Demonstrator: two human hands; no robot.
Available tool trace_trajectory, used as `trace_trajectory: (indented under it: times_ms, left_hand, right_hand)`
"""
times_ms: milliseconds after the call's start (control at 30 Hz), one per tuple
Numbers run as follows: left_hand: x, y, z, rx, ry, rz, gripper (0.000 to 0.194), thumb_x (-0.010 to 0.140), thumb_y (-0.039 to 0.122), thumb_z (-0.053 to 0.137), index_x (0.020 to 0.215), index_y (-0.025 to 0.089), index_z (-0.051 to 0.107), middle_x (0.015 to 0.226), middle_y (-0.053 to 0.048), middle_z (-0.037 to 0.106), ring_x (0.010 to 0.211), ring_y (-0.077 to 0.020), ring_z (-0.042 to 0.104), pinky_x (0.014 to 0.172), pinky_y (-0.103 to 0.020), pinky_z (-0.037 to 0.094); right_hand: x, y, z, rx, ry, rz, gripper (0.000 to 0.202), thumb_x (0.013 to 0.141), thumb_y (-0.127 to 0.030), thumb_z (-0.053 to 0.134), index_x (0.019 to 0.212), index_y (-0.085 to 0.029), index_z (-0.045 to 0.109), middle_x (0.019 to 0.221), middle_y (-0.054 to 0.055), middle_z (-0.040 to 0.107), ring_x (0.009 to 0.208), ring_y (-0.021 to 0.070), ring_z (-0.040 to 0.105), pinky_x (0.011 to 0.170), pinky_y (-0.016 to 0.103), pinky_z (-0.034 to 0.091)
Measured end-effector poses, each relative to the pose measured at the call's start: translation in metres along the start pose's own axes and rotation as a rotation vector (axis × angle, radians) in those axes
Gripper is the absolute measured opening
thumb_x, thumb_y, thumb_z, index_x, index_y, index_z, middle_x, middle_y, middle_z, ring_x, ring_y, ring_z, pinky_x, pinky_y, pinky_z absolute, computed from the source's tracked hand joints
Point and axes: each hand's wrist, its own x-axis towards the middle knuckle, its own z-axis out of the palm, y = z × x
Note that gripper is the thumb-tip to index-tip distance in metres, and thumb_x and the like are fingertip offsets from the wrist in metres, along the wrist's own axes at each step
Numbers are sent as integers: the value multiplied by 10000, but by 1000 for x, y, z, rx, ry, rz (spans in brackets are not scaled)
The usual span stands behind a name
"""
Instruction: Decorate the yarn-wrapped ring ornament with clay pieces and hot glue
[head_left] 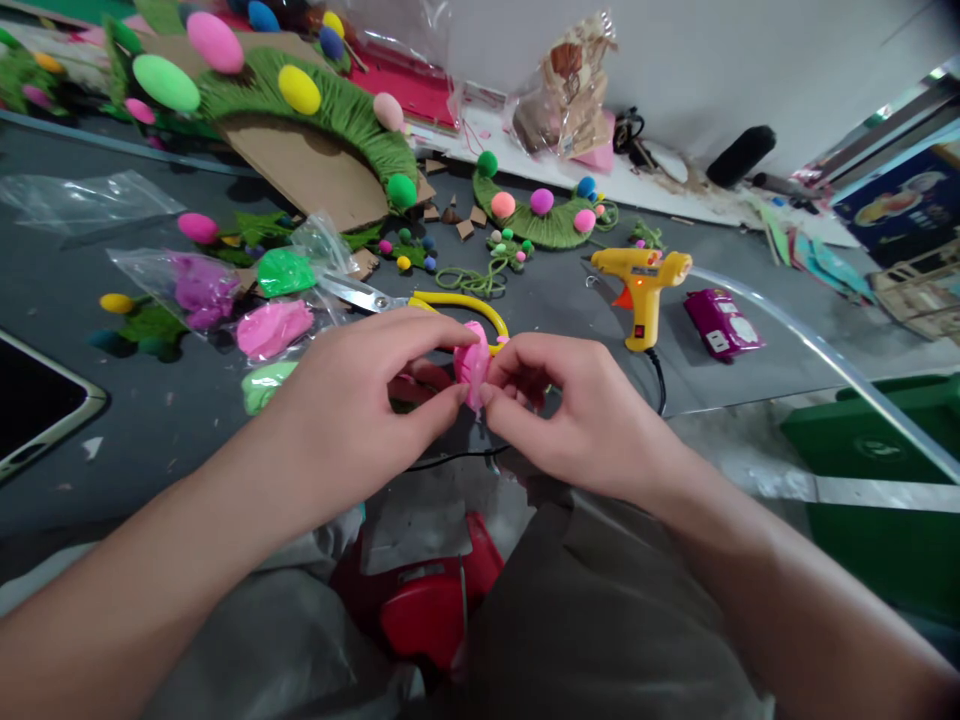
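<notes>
A small, soft pink piece that looks like modelling clay (473, 368) is pinched between both hands above the table's front edge. My left hand (367, 385) grips its left side with thumb and forefinger. On its right side, the thumb and fingertips of my right hand (566, 405) close on it. Scissors with yellow handles (457, 300) lie just behind the hands. By the left hand are bagged lumps of pink clay (274, 328), green clay (286, 272) and purple clay (202, 288). Pale green clay (267, 384) is partly hidden by that hand.
A yellow glue gun (637, 290) and a purple power adapter (724, 324) are at the right. Behind stand a green yarn-wrapped wreath with coloured eggs (300, 90) and a smaller green crescent (544, 220). A tablet-like device (37, 405) lies left; a green bin (885, 440) stands right.
</notes>
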Motion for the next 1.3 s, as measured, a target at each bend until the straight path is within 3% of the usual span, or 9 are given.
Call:
trace_trajectory:
  times_ms: [133,333,633,800,900,1033,1300]
  left_hand:
    - [1,2,4,-36,2,-16,286,918,307,718,1202,301,749,1297,-18,743,1077,-241,755,891,-375,664]
    - [0,3,7,-59,42,-24,272,904,305,727,1175,320,750,1245,-9,743,1006,-229,747,776,-359,657]
    - [1,6,8,-86,83,-26,244,911,285,736,1155,274,731,1197,-23,739,976,-201,741,795,-319,645]
    - [-1,16,5,-92,43,-80,161,942,369,725,973,215,689,909,-5,750,693,-140,692,593,-263,559]
    - [-1,19,4,-59,-24,-78,250,999,427,655,883,211,698,751,22,705,576,-117,600,514,-263,451]
    - [2,17,4,34,-24,-88,348,1022,458,619,787,205,659,639,38,623,542,-114,520,526,-282,381]
    - [1,15,1,192,-48,12,319,1071,350,476,845,198,643,697,4,635,622,-158,555,605,-328,363]
  right_hand:
    - [0,0,1,-103,54,-7,132,854,-170,664,723,-176,647,646,-47,571,600,85,466,564,263,371]
    - [-1,4,-3,-42,43,-24,122,898,-183,651,781,-168,681,676,-45,588,620,79,463,577,234,397]
    - [-1,2,-4,-54,25,-29,117,915,-173,656,800,-168,681,689,-41,586,628,83,464,588,231,399]
    - [2,4,-5,3,29,-51,121,955,-213,648,851,-172,695,739,-15,649,670,107,520,617,241,428]
    - [3,6,-5,5,3,-71,98,952,-181,631,865,-182,677,768,-13,651,700,117,537,648,247,437]
    - [3,8,-3,-26,-32,-128,106,945,-139,589,864,-183,640,802,-7,641,741,126,549,694,263,440]
    - [4,7,0,-12,-35,-122,169,1023,-254,574,901,-166,652,818,9,638,734,127,537,658,266,434]
